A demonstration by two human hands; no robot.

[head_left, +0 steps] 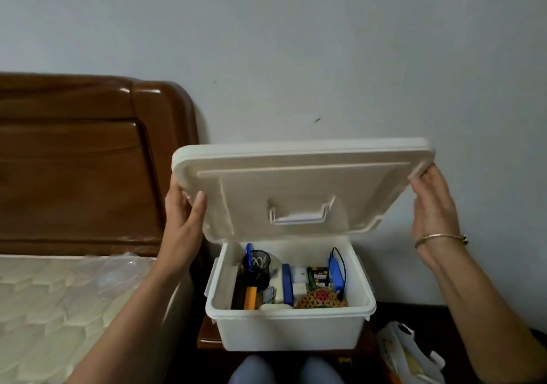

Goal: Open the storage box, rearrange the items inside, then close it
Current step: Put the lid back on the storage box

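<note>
Holding the lid (302, 182) crosswise above the storage box (290, 333), gripping with the left hand (183, 209), pressing with the straight-fingered right hand (432, 206).

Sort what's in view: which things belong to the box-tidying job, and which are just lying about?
Job: lid, gripped by left hand, touched by right hand; storage box; its contents, such as mesh cup, batteries.
Lying about: headboard; mattress; plastic bag at right.
</note>
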